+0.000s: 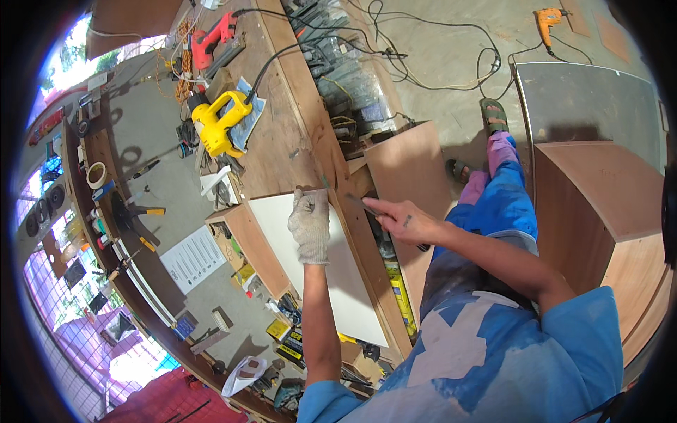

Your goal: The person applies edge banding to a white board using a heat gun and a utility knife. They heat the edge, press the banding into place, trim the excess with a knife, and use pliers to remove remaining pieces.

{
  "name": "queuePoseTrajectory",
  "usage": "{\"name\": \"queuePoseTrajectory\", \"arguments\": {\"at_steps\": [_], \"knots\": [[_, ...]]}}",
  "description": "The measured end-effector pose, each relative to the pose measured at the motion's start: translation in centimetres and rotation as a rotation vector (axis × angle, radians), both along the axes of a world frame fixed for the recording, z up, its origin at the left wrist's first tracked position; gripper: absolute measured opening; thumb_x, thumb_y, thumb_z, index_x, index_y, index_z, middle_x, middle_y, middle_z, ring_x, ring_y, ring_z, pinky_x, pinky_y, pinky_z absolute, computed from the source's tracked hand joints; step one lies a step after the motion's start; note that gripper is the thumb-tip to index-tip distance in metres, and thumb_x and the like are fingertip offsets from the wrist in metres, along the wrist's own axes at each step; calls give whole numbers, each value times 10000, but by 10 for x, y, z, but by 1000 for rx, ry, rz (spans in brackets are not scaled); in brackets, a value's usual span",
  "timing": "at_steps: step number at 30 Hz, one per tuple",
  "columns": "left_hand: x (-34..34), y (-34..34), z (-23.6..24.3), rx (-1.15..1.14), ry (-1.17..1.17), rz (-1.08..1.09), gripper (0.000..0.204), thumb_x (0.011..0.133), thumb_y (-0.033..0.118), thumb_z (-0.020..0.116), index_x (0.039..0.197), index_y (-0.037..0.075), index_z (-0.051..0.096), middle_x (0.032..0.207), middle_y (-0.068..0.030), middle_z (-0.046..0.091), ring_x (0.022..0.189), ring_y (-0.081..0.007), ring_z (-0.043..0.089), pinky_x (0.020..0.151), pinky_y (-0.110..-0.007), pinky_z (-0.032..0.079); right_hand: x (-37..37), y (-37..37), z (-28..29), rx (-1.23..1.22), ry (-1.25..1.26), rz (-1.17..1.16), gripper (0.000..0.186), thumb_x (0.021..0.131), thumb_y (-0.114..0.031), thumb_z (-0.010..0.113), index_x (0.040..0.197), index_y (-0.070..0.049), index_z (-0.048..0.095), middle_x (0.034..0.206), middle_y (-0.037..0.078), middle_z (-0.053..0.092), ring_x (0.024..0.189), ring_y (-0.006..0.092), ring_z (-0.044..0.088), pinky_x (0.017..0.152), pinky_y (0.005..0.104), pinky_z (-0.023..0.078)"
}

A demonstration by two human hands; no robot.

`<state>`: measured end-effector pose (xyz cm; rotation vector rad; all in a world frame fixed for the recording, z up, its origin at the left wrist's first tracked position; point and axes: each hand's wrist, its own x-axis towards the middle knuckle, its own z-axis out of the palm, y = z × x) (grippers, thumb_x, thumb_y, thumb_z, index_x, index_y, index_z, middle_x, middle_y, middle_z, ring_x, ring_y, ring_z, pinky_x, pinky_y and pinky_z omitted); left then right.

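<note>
The left hand, in an off-white knitted glove, rests at the far end of a flat white rectangular panel. Its fingers are curled in toward the palm near that edge; whether they grip the edge or merely press there, I cannot tell. The panel lies at the near end of a brown wooden table, alongside a long wooden rail on its right.

The bare right hand is closed around a slim dark hand tool, its index finger stretched forward along it toward the rail. The tool's exact kind is hidden by the grip, and I cannot tell whether its tip touches wood. Farther up the table lies a yellow power tool with a black nose.

The step in hand seems to be working at the panel's far corner, one hand steadying while the other guides the tool. The next move likely calls for a firm left hand, with those fingers clear of the tip.
</note>
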<state>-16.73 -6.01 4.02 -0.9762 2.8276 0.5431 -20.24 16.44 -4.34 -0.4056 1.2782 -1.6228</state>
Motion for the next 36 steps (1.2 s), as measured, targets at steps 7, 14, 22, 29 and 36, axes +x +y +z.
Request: {"name": "queuePoseTrajectory", "arguments": {"at_steps": [7, 14, 22, 29, 36], "knots": [[6, -10, -7, 61, 59, -29, 305, 957, 216, 647, 772, -26, 662, 694, -164, 636, 965, -305, 598, 988, -398, 468, -29, -25, 27, -8, -107, 36, 534, 986, -173, 428, 1518, -133, 391, 648, 63, 572, 471, 141, 545, 497, 304, 491], [22, -16, -21, 68, 62, 49, 300, 994, 242, 602, 896, -31, 679, 839, -129, 599, 788, -202, 521, 766, -326, 498, -35, -23, 36, 52, -21, 96, 530, 947, -152, 440, 1476, -106, 442, 760, 229, 663, 578, 275, 638, 610, 394, 518], [11, -4, -4, 23, -34, -49, 222, 979, 191, 580, 1001, 8, 704, 1270, -306, 602, 1264, -407, 548, 989, -436, 475, -51, -49, 23, 15, 55, 232, 566, 934, -133, 426, 1499, -112, 421, 715, 194, 655, 517, 228, 610, 543, 384, 508], [18, -10, -13, 90, -23, 102, 215, 975, 188, 583, 989, 10, 702, 1229, -288, 622, 1288, -426, 517, 999, -441, 465, -24, -25, 13, 4, 100, 296, 573, 941, -151, 424, 1514, -145, 409, 629, 149, 596, 491, 225, 584, 527, 395, 505], [23, -26, -17, -5, 19, -89, 344, 991, 218, 607, 1191, -58, 653, 761, -91, 669, 623, -134, 574, 666, -300, 513, 25, -7, 10, 16, 166, 243, 548, 948, -177, 447, 1495, -163, 419, 734, 233, 635, 598, 359, 615, 646, 453, 509]]}}
